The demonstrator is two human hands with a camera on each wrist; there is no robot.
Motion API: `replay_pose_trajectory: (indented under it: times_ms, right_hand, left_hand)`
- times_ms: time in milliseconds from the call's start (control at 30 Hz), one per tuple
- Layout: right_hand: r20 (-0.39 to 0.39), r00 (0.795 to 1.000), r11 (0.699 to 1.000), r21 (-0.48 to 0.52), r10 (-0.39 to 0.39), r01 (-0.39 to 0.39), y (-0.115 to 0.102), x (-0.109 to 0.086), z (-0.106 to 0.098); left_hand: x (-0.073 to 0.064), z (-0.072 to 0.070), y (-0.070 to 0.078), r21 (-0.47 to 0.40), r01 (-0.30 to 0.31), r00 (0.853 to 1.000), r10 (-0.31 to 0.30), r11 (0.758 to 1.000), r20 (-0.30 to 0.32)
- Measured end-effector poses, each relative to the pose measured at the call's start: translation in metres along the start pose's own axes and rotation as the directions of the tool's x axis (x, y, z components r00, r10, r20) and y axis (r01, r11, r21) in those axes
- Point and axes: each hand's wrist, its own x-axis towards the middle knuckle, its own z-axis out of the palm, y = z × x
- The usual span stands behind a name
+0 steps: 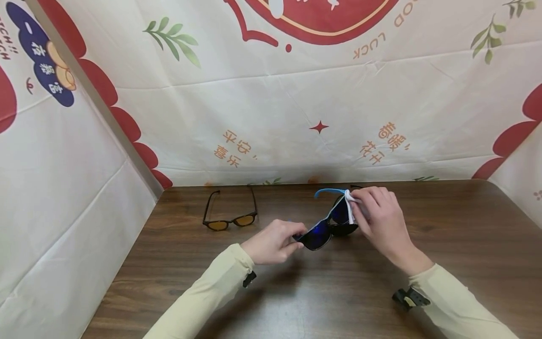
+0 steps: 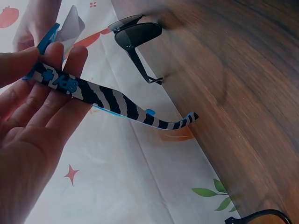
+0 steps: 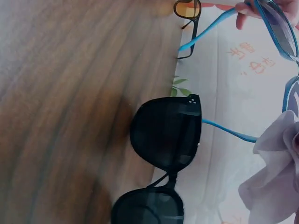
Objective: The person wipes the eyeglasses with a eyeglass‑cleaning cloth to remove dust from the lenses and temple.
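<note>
A pair of blue-framed sunglasses (image 1: pixel 317 236) with dark bluish lenses is held tilted above the table. My left hand (image 1: pixel 273 242) pinches it at one end, by the hinge. In the left wrist view, the black-and-grey striped temple arm (image 2: pixel 110 100) of that pair runs out past the fingers. At the other end, my right hand (image 1: pixel 381 223) pinches a white cloth (image 1: pixel 350 207) against the far lens; the fold of the cloth hides part of that lens. Behind and below lies a second, black pair of sunglasses (image 3: pixel 168 133), partly covered in the head view.
Glasses with amber lenses (image 1: pixel 230 223) and dark frames rest on the left of the wooden table (image 1: pixel 461 235), temples unfolded toward the back. A white printed cloth backdrop (image 1: pixel 271 108) rises along the table's back edge, with another panel (image 1: pixel 63 197) on the left.
</note>
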Motion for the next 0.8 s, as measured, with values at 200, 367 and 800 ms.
replay_pose_trajectory:
  times_ms: [200,367,800]
  right_hand:
    - [0.042,0.989,0.989,0.062,-0.139,0.136,-0.012,0.004,0.003]
    - [0.057,0.973,0.972,0.086,-0.223,0.218,-0.018,-0.002,0.008]
    - [0.014,1.0,0.999,0.033,-0.018,0.018,-0.007,-0.004,0.006]
  left_hand:
    - [0.003,0.001,0.0,0.005,0.0,1.0,0.0,1.0,-0.024]
    - [0.004,0.0,0.0,0.002,0.029,0.999,-0.029,1.0,-0.043]
    - [0.001,0.006,0.0,0.011,0.015,1.0,-0.015,1.0,0.001]
